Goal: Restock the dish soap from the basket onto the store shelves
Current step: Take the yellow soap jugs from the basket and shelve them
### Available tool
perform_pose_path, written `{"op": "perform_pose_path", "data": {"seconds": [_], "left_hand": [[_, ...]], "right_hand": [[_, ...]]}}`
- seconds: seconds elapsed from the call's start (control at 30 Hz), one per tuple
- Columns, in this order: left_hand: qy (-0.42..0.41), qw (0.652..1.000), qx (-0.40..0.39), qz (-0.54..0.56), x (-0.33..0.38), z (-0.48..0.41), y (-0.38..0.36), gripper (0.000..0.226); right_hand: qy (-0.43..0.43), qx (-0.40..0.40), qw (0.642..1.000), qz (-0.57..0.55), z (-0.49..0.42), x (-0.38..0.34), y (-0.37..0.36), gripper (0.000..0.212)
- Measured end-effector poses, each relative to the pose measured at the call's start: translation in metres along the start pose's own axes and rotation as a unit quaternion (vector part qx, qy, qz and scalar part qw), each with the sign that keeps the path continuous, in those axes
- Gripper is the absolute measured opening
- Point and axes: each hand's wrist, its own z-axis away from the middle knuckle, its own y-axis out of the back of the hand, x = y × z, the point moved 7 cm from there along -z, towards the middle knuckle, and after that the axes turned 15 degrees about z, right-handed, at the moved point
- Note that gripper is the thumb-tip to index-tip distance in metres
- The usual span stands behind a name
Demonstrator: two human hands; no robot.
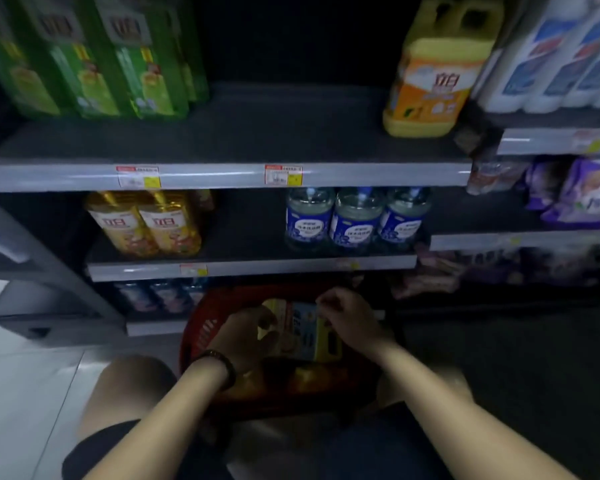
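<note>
A red plastic basket (201,327) stands on the floor in front of the shelves, between my knees. A yellow dish soap jug with a blue and orange label (303,332) lies in it, over more yellow bottles (312,377) in the dark bottom. My left hand (246,336) is curled around the jug's left side. My right hand (349,318) grips its right upper edge. One matching yellow jug (430,74) stands on the upper shelf (222,174) at the right.
Green bottles (94,64) fill the upper shelf's left; a wide dark gap lies between them and the yellow jug. Below stand golden bottles (146,223) and clear blue-labelled bottles (357,220). White bottles (561,53) and purple bags (582,192) sit at right.
</note>
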Motion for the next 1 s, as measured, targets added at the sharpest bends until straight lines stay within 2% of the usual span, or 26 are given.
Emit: {"op": "perform_pose_path", "data": {"seconds": [0.13,0.2,0.27,0.33,0.4,0.47,0.6,0.7,0.73,0.8,0.83,0.87,0.9,1.0], "left_hand": [[0.084,0.994,-0.045,0.056,-0.032,-0.021,-0.024,0.043],[0.123,0.988,-0.063,0.073,-0.042,-0.030,-0.039,0.056],[0.151,0.982,-0.070,0.090,-0.052,-0.035,-0.052,0.072],[0.161,0.977,-0.060,0.129,-0.060,-0.036,-0.060,0.083],[0.174,0.970,-0.049,0.164,-0.072,-0.040,-0.070,0.091],[0.194,0.960,-0.042,0.196,-0.080,-0.045,-0.077,0.095],[0.206,0.938,-0.042,0.276,-0.090,-0.053,-0.085,0.094],[0.215,0.936,-0.046,0.276,-0.093,-0.053,-0.086,0.098],[0.218,0.939,-0.035,0.263,-0.095,-0.052,-0.085,0.106],[0.215,0.952,-0.030,0.218,-0.093,-0.050,-0.084,0.120],[0.219,0.952,-0.032,0.213,-0.094,-0.048,-0.086,0.118],[0.225,0.948,-0.031,0.223,-0.095,-0.045,-0.087,0.112],[0.231,0.945,-0.027,0.231,-0.097,-0.042,-0.088,0.107],[0.233,0.941,0.014,0.245,-0.095,-0.036,-0.081,0.112]], "right_hand": [[-0.135,-0.077,0.988,-0.008,-0.014,0.054,-0.050,0.016],[-0.160,-0.087,0.983,-0.016,-0.022,0.076,-0.071,0.024],[-0.159,-0.107,0.981,0.008,-0.026,0.096,-0.096,0.051],[-0.179,-0.112,0.977,0.040,-0.039,0.139,-0.132,0.096],[-0.200,-0.116,0.972,0.038,-0.051,0.166,-0.154,0.118],[-0.230,-0.139,0.963,0.002,-0.052,0.159,-0.152,0.114],[-0.309,-0.156,0.929,-0.128,-0.042,0.125,-0.135,0.088],[-0.344,-0.149,0.906,-0.196,-0.043,0.126,-0.136,0.074],[-0.348,-0.142,0.901,-0.214,-0.043,0.126,-0.137,0.078],[-0.349,-0.126,0.897,-0.242,-0.041,0.124,-0.139,0.110],[-0.344,-0.118,0.899,-0.246,-0.042,0.124,-0.137,0.126],[-0.335,-0.101,0.905,-0.243,-0.045,0.124,-0.134,0.131],[-0.326,-0.080,0.908,-0.252,-0.047,0.122,-0.129,0.126],[-0.308,-0.033,0.902,-0.301,-0.058,0.116,-0.115,0.083]]}}
